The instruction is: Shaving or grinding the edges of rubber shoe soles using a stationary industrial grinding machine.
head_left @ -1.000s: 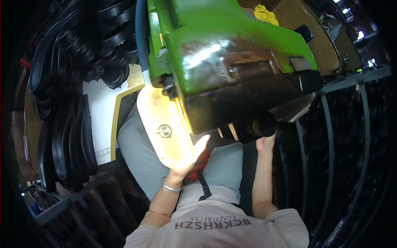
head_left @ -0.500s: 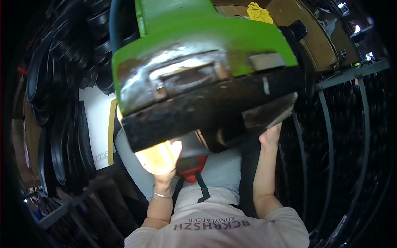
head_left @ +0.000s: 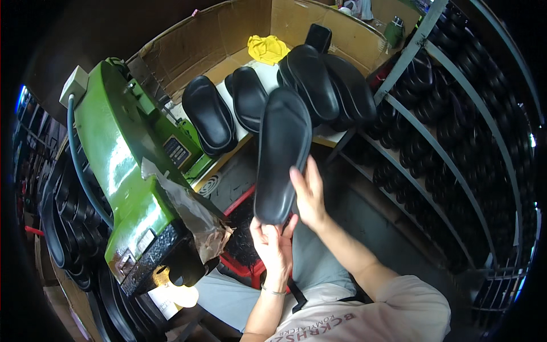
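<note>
A black shoe sole (head_left: 282, 154) is held up in front of me, its smooth, hollowed upper face toward me and its narrower end nearest my body. The fingers of my left hand (head_left: 272, 248) grip that near end from below. My right hand (head_left: 309, 196) closes on the sole's right edge, with the thumb on its face. Beyond it, more black soles lie on a white-topped table: a sole at the left (head_left: 209, 114), another beside it (head_left: 247, 97) and a stacked group (head_left: 319, 85) at the right.
A green machine (head_left: 122, 154) with a lit lamp (head_left: 181, 295) stands close at my left. Below it, a red bin (head_left: 242, 265) holds black scraps. Cardboard walls (head_left: 228, 40) and a yellow cloth (head_left: 266, 49) are at the back. Metal racks (head_left: 456, 131) full of soles flank my right.
My view has swung from close over the green machine toward the table. The machine now sits at left, and both hands, formerly apart beneath it, are together on the sole.
</note>
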Available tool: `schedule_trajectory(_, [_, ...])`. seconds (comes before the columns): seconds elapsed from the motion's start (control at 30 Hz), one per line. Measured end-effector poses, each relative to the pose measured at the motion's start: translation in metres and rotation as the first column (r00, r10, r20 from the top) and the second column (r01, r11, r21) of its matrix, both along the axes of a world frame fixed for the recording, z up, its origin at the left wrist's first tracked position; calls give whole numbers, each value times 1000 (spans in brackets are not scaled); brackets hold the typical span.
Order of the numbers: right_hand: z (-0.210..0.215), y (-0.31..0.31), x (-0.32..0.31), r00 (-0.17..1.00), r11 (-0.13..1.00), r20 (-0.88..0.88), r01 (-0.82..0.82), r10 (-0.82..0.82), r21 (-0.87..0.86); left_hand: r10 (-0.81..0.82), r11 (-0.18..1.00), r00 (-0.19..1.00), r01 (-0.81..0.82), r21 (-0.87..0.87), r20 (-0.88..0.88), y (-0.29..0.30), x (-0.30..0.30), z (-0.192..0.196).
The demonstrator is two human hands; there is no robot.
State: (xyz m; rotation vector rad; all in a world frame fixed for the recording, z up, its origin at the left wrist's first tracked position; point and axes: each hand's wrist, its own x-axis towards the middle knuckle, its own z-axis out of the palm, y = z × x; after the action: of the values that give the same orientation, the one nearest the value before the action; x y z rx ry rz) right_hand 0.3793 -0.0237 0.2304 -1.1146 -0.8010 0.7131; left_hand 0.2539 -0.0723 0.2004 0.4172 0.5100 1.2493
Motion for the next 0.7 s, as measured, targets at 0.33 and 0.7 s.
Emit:
schedule_trajectory(0.33, [-16, 208, 85, 601, 825, 794, 402, 89, -397, 697, 567, -392, -212, 796, -601, 3, -243, 55])
schedule_trajectory(0.7, [-55, 64, 15, 641, 969, 744, 243, -189, 36, -72, 734, -987, -152, 662, -146, -45, -464, 130])
